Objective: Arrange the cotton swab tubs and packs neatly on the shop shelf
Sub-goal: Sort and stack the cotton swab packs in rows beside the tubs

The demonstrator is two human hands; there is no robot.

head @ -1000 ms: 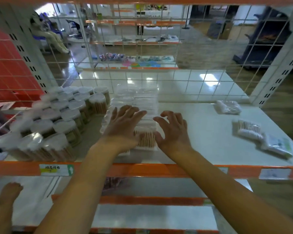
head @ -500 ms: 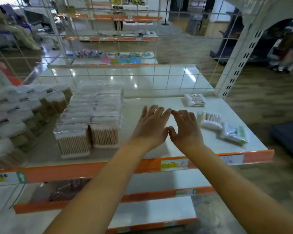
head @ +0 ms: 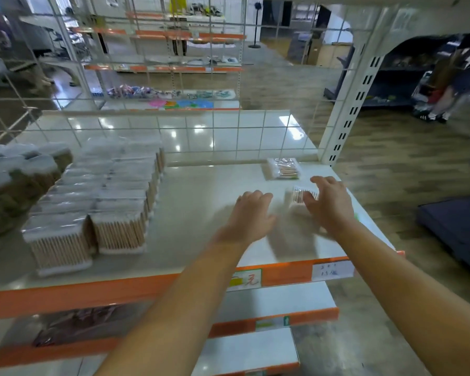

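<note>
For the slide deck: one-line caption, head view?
Both hands reach toward loose swab packs on the shelf.

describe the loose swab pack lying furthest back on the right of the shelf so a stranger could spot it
On the white shelf with the orange front edge, look to its right end, near the slotted white upright. A small clear bag of wooden-stick cotton swabs lies flat there, just in front of the wire grid back. It lies apart, beyond the right hand, untouched, unlike the pack under that hand.

Bare hands [head: 251, 215] and forearms (no sleeves)
</note>
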